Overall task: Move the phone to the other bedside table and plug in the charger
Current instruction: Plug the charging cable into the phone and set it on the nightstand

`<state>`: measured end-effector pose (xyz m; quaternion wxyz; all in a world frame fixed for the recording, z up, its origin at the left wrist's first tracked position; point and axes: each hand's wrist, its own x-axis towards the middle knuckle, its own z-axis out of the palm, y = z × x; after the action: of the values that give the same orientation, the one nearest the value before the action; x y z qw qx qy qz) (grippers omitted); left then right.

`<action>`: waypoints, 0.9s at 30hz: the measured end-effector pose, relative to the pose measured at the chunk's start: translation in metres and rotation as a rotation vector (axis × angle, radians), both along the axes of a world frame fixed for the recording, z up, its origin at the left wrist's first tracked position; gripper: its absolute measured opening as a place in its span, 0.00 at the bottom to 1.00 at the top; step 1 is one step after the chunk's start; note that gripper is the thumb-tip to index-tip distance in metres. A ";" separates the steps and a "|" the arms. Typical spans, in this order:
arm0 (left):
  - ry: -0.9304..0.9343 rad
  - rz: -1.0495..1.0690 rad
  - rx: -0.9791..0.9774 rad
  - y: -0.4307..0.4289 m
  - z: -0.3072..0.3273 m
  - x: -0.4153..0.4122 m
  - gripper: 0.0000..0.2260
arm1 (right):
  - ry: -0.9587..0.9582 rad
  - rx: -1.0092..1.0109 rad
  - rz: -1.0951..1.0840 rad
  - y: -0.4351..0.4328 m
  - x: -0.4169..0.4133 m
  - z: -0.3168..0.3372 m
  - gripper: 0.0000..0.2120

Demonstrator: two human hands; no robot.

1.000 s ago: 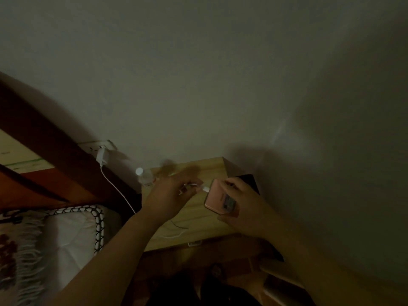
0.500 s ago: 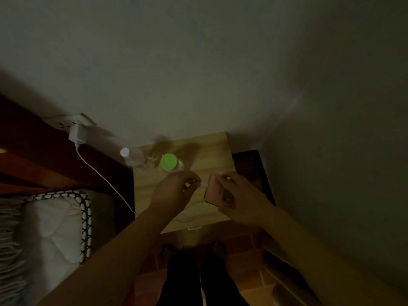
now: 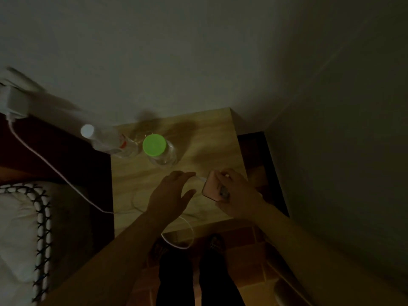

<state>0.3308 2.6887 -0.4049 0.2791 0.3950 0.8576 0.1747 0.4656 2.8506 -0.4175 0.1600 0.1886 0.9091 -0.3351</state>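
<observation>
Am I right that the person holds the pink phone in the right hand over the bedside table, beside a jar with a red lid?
Not quite: the head view shows the jar's lid is green. The right hand does hold the pink phone over the bedside table.

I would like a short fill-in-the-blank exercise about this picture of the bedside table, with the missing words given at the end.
1. The pink phone is held in the person's ____ hand.
2. The jar on the bedside table has a lid of ____ colour.
3. The left hand brings the white cable toward the ____.
4. The white-capped bottle stands to the ____ of the jar in the picture.

Missing words: right; green; phone; left
</observation>
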 end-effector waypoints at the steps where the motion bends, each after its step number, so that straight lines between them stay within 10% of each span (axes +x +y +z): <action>1: -0.004 -0.003 -0.014 0.000 -0.011 -0.002 0.21 | -0.021 0.004 -0.005 0.000 -0.003 -0.011 0.36; 27: 0.056 -0.068 -0.165 -0.004 -0.098 -0.024 0.26 | -0.059 0.185 0.035 -0.011 -0.038 -0.109 0.31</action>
<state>0.3073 2.6845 -0.5033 0.2926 0.4044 0.8626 0.0829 0.4279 2.8397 -0.5267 0.1745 0.1967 0.9342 -0.2410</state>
